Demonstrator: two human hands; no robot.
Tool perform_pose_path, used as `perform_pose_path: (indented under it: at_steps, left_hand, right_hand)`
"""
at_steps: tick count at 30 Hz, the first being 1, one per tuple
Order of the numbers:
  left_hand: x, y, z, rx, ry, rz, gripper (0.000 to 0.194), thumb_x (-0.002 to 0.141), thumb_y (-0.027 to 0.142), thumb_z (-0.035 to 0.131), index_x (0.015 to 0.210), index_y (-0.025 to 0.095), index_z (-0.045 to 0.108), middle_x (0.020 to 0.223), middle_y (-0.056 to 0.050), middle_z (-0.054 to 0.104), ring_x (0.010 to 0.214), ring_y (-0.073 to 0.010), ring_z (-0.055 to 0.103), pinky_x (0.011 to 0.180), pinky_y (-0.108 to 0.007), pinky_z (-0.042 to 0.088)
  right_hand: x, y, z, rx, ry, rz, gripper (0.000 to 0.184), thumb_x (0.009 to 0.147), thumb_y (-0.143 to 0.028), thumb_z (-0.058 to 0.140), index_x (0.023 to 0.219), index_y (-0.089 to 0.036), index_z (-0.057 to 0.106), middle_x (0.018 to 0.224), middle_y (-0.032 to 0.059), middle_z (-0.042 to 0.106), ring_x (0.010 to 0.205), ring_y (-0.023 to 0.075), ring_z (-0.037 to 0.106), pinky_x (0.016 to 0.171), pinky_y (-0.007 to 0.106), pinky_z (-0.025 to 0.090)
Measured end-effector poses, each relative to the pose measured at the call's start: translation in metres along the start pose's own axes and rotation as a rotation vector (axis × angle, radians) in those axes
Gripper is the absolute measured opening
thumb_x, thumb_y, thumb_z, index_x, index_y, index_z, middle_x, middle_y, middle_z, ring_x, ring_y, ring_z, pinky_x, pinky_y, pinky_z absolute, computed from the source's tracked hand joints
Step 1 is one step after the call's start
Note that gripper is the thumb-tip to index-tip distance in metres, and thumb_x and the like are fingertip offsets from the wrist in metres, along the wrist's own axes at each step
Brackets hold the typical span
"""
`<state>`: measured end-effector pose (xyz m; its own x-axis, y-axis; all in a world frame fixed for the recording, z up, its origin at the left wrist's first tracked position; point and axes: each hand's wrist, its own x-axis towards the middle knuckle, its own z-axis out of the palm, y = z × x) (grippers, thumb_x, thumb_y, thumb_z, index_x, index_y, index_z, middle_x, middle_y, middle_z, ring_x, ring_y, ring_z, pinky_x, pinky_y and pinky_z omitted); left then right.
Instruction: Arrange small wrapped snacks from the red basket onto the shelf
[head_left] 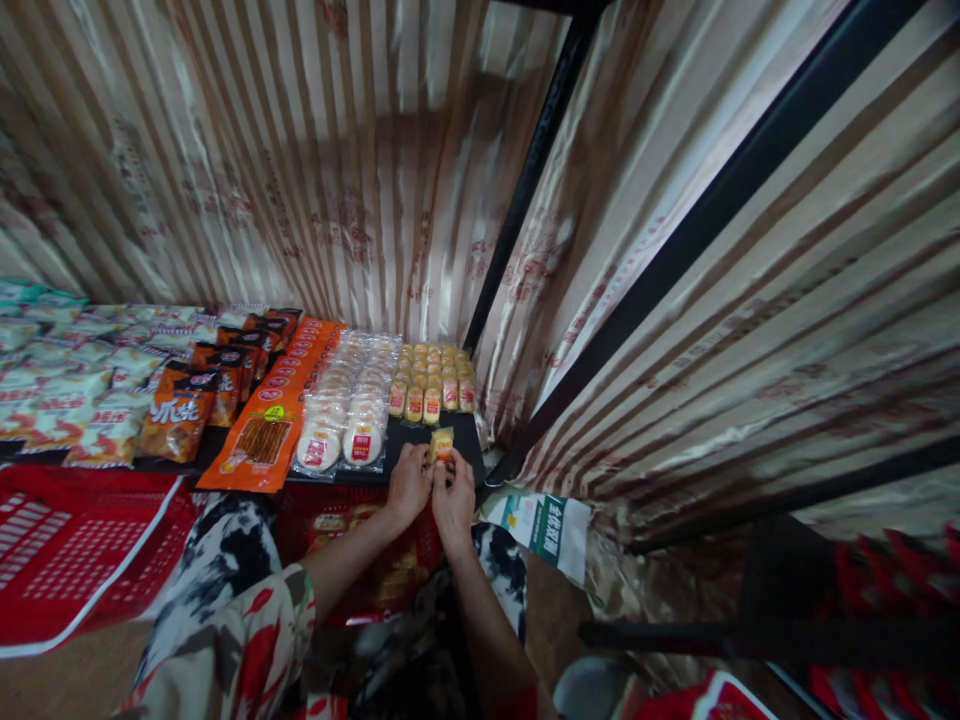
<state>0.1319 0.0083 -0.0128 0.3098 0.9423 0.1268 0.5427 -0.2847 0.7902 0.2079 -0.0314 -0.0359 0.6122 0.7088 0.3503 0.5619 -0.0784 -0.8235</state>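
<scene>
Both hands meet at the front edge of a black shelf. Between their fingertips is a small yellow wrapped snack cake with a red and white label. My left hand pinches it from the left, and my right hand grips it from the right. Just behind, several rows of the same wrapped cakes stand at the shelf's right end. Left of these lie two rows of round white rice crackers in clear wrappers. Under my forearms, a red basket holds more yellow packets, partly hidden.
Orange snack-stick bags, brown-orange bags and many white bags line the shelf's left. A red basket with a white handle sits below. Black frame posts and pleated curtain enclose the shelf. A green-white bag lies right.
</scene>
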Motion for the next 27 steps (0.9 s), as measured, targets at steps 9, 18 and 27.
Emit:
perform_pose_path:
  at_steps: [9, 18, 27]
  left_hand:
    - [0.021, 0.003, 0.016, 0.023, -0.054, -0.021, 0.026, 0.082, 0.022, 0.048, 0.105, 0.018, 0.058, 0.087, -0.003, 0.053, 0.079, -0.0128, 0.054, 0.071, -0.022, 0.044]
    - [0.04, 0.007, 0.024, -0.05, -0.065, -0.008, 0.032, 0.085, 0.021, 0.039, 0.112, 0.015, 0.055, 0.098, -0.007, 0.059, 0.091, -0.0153, 0.056, 0.087, -0.028, 0.043]
    - [0.052, 0.01, 0.032, -0.193, -0.047, -0.066, 0.036, 0.089, 0.029, 0.032, 0.114, 0.015, 0.055, 0.114, -0.009, 0.059, 0.109, -0.0162, 0.052, 0.101, -0.031, 0.036]
  right_hand:
    - [0.018, 0.017, 0.008, 0.015, 0.027, 0.069, 0.044, 0.081, -0.032, 0.038, 0.119, -0.014, 0.051, 0.111, 0.0145, 0.058, 0.099, 0.0228, 0.055, 0.087, 0.039, 0.043]
    - [0.038, 0.019, 0.011, 0.076, 0.045, 0.114, 0.045, 0.081, -0.03, 0.036, 0.122, -0.011, 0.046, 0.114, 0.0167, 0.058, 0.099, 0.0219, 0.057, 0.086, 0.037, 0.044]
    - [0.059, 0.032, 0.023, 0.1, 0.037, 0.05, 0.031, 0.079, -0.023, 0.039, 0.108, -0.016, 0.049, 0.104, 0.0115, 0.061, 0.092, 0.0188, 0.06, 0.083, 0.034, 0.045]
